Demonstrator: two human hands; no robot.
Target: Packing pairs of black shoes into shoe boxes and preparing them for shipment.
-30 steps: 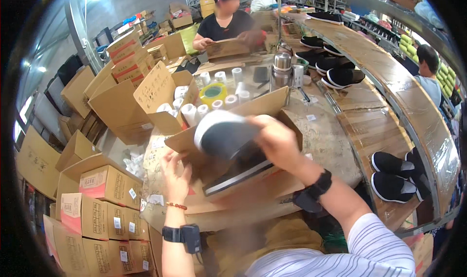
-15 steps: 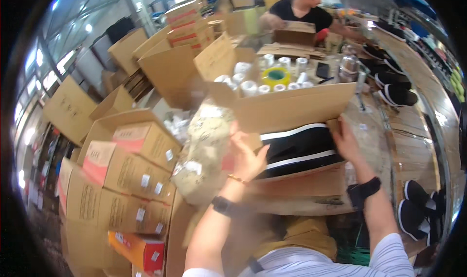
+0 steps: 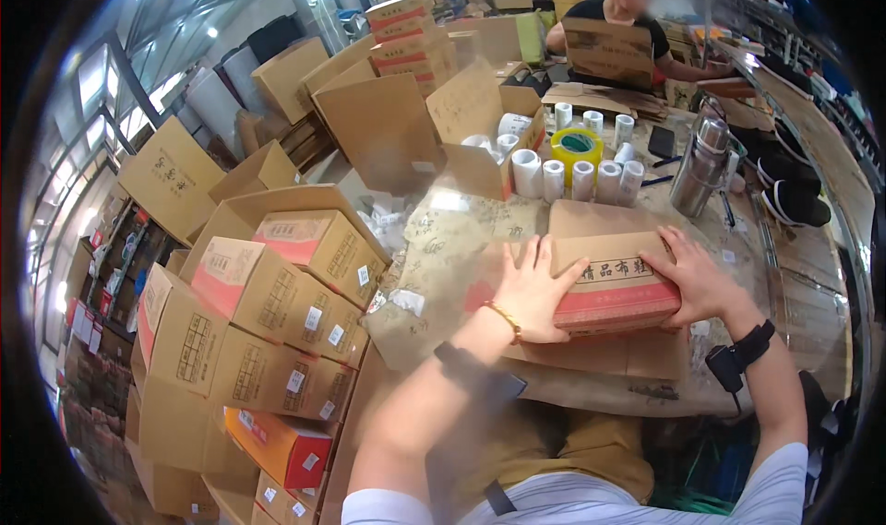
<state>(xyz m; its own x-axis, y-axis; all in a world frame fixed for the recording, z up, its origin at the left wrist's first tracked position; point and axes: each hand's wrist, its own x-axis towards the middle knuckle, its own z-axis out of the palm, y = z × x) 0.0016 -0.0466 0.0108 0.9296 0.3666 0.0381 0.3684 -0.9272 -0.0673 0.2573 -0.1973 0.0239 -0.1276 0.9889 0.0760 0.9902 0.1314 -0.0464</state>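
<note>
A tan and red shoe box (image 3: 620, 308) lies on the table before me with its lid down, hiding the inside. My left hand (image 3: 537, 292) clasps its left end, fingers spread toward the far side and thumb on the top. At the right end my right hand (image 3: 699, 274) is wrapped over the corner, fingertips on the lid. A brown cardboard piece (image 3: 600, 217) stands out behind the box, and more flat cardboard (image 3: 637, 357) shows under its near side. The black, white-edged contents are no longer visible.
A big carton of shoe boxes (image 3: 277, 285) with an orange box (image 3: 277, 447) stands left. Behind are label rolls (image 3: 582, 182), yellow tape (image 3: 577, 143), a steel thermos (image 3: 699, 170) and a phone (image 3: 661, 142). Black shoes (image 3: 796, 204) lie right; a co-worker (image 3: 664, 41) sits across.
The shoe box was open, showing black contents with white edges; its lid is now down. My hands have moved from its side flaps onto its ends and top. The co-worker's box is now raised.
</note>
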